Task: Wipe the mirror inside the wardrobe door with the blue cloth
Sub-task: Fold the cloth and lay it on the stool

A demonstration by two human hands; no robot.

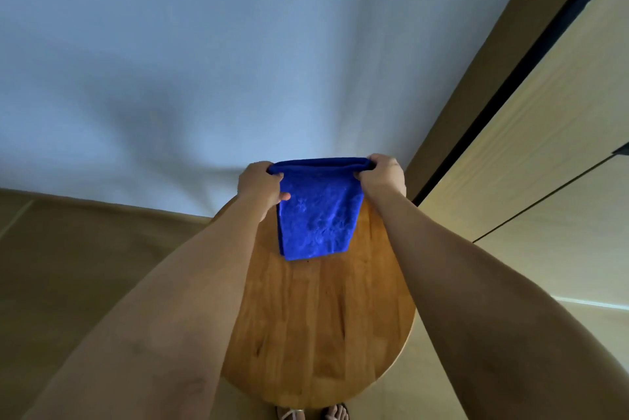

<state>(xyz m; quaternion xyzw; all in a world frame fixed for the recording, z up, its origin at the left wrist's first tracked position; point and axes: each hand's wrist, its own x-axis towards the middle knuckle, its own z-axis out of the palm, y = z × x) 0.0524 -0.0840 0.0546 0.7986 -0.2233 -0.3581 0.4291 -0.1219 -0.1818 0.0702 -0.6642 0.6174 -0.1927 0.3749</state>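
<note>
Blue cloth (316,215): folded, hanging from its top fold, lower edge just over the far part of the round wooden table (316,327); whether it touches the wood, cannot tell. Looks soft, light, limp plush; likely to sag and bunch, no slip or break risk. Best held bunched in one palm for wiping. Left hand (260,186) pinches the top left corner, right hand (383,174) the top right; each grip closed on fabric. Pale wall behind. Wardrobe doors (544,154) at right, closed; mirror not visible.
</note>
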